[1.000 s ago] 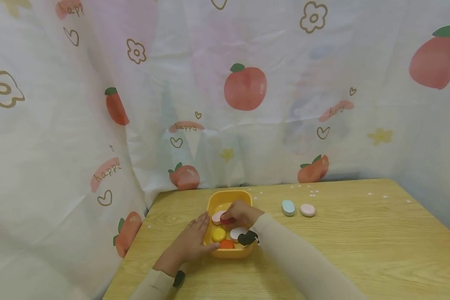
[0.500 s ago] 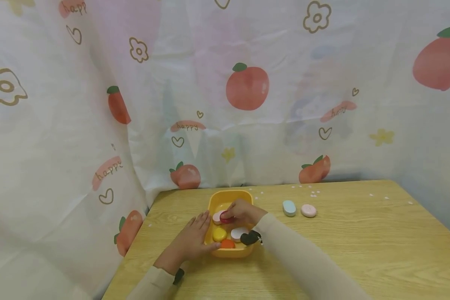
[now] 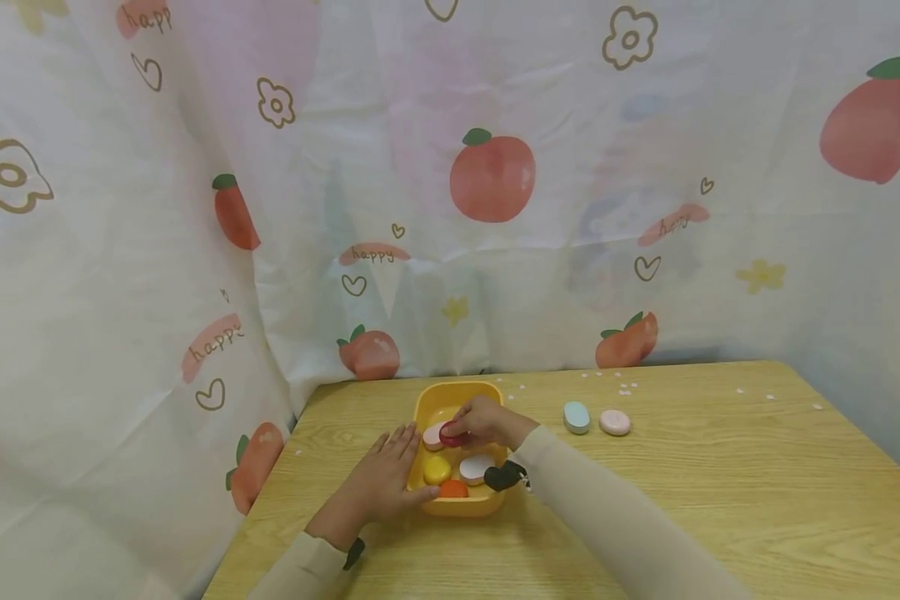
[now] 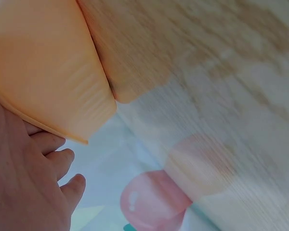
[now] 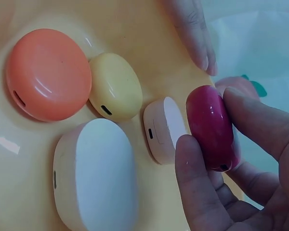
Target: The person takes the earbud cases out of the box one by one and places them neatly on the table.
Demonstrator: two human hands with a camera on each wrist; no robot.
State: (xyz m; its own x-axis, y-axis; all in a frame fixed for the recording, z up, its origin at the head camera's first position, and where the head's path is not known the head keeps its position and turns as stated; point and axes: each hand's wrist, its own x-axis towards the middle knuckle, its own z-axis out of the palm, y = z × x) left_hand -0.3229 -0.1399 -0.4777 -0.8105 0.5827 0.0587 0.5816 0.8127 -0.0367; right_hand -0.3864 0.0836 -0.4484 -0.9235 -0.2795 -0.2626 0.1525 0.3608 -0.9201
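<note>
A yellow plastic bin (image 3: 468, 507) stands on the table with several earbud charging cases inside. My right hand (image 3: 489, 422) reaches into it and pinches a glossy crimson earbud case (image 5: 211, 126) between thumb and fingers. Right beside that one is a pale pink case (image 5: 164, 130). Nearer the front lie a yellow case (image 3: 437, 471), an orange case (image 3: 453, 490) and a larger white case (image 5: 102, 178). My left hand (image 3: 378, 487) rests against the bin's left side, fingers extended along the rim and thumb over the front-left corner. The left wrist view shows those fingers by the bin's wall.
On the wooden table (image 3: 690, 500), right of the bin, lie a mint-green case (image 3: 577, 417) and a light pink case (image 3: 615, 422). Small white specks (image 3: 626, 387) dot the far part. A fruit-printed curtain (image 3: 555, 275) hangs behind and on the left.
More of the crimson case shows between my right fingers than a second ago, as it has tilted slightly. The left hand keeps its place on the bin.
</note>
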